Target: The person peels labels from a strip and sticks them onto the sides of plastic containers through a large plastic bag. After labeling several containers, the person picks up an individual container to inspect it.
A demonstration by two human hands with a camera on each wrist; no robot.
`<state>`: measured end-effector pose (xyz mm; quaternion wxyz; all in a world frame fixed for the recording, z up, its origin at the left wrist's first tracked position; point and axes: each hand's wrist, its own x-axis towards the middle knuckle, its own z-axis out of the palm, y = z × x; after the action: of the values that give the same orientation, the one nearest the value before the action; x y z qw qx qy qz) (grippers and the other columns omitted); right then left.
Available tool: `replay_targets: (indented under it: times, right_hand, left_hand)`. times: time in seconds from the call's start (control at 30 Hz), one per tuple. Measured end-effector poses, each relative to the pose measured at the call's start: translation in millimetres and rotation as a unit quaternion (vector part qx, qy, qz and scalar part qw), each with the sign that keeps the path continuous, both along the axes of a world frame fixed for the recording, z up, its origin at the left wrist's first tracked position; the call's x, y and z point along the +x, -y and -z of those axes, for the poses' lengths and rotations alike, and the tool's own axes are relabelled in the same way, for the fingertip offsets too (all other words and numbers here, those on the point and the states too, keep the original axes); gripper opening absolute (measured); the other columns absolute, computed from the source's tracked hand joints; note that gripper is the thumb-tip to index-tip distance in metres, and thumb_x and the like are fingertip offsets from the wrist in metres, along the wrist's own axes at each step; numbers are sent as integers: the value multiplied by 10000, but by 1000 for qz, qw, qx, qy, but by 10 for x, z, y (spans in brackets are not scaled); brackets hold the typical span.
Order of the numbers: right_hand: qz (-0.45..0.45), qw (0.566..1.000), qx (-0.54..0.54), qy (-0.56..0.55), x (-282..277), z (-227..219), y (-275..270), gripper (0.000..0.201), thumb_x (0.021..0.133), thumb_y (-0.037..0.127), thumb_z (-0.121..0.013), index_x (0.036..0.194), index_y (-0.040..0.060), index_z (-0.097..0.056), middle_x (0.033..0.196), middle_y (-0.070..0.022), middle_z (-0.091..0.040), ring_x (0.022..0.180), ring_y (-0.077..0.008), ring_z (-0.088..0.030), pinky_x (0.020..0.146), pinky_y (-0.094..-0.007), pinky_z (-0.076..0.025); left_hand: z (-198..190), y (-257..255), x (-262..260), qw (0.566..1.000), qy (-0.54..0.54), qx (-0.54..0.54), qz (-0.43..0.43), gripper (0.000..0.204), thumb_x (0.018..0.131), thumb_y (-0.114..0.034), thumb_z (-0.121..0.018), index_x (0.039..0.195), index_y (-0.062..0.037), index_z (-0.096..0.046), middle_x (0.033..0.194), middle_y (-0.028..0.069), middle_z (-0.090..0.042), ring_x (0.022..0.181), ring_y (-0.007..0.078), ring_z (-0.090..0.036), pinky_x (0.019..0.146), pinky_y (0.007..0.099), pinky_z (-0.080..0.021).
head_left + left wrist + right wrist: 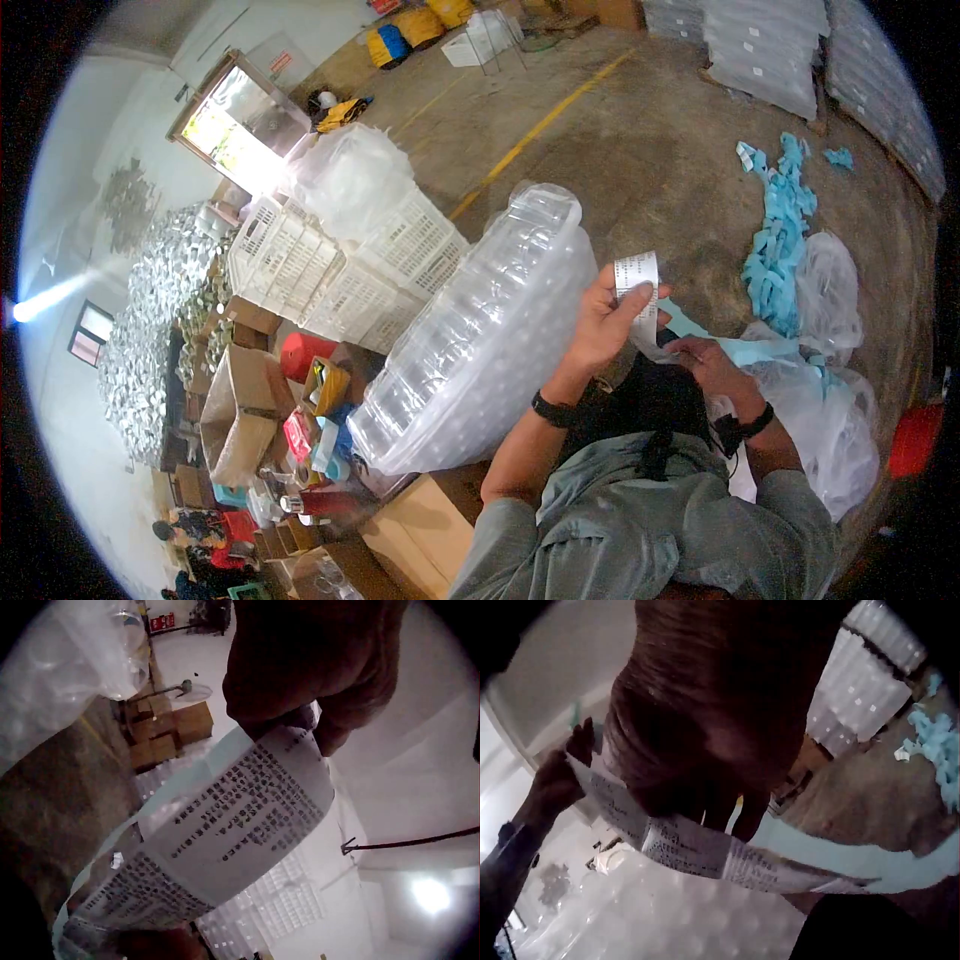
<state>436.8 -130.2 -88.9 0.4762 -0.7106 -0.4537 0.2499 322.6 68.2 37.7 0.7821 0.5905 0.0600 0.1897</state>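
My left hand [603,328] pinches the upper end of a strip of white printed labels [637,270] between thumb and fingers. In the left wrist view, rows of dark text cover the labels [247,802], with a pale blue backing strip [176,776] along one side. Lower down, by my lap, my right hand [708,368] grips the same strip with curled fingers. The right wrist view has the labels [682,847] stretched between both hands, my right fingers [746,817] at its middle. Pale blue backing [755,350] trails off past the right hand.
Clear plastic containers in a bag [480,330] lean at my left, beside white crates [390,260] and an open carton [240,400]. Crumpled blue backing [780,240] and clear plastic bags [835,430] lie on the floor to the right. Wrapped stacks [765,50] stand behind.
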Motion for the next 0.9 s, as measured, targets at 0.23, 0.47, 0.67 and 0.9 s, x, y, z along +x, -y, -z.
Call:
replay_targets:
  times: [0.23, 0.47, 0.67, 0.9]
  right_hand:
    - [10, 977, -84, -197, 461, -409, 182, 198, 889, 102, -652, 1071, 34, -687, 905, -26, -670, 864, -142, -603, 795, -316, -488]
    - [-97, 982, -152, 63, 564, -362, 9, 261, 917, 173, -673, 1153, 64, -662, 1059, -50, -700, 985, -176, -628, 876, -339, -491]
    - [-61, 972, 67, -217, 342, -460, 23, 501, 978, 451, -547, 1273, 49, -597, 1241, -94, -646, 1160, -234, -592, 1005, -373, -460]
    - [22, 888, 180, -423, 441, -366, -49, 509, 1006, 456, -483, 1291, 45, -581, 1189, -66, -651, 1056, -170, -611, 931, -337, -478]
  left_hand:
    - [-88, 28, 26, 998, 59, 25, -26, 263, 987, -148, -578, 1200, 1, -533, 1007, 113, -719, 763, 146, -686, 665, 287, -574]
    - [-171, 139, 139, 999, 34, 24, -7, 244, 990, -149, -571, 1189, -11, -545, 991, 111, -717, 754, 133, -682, 609, 272, -575]
    - [34, 157, 299, 1000, 5, 5, 14, 216, 999, -166, -560, 1178, -45, -553, 945, 101, -712, 709, 132, -679, 584, 264, -575]
    - [269, 385, 402, 988, -68, 113, 79, 183, 987, -143, -575, 1119, -19, -595, 870, 25, -654, 709, 84, -606, 599, 257, -518]
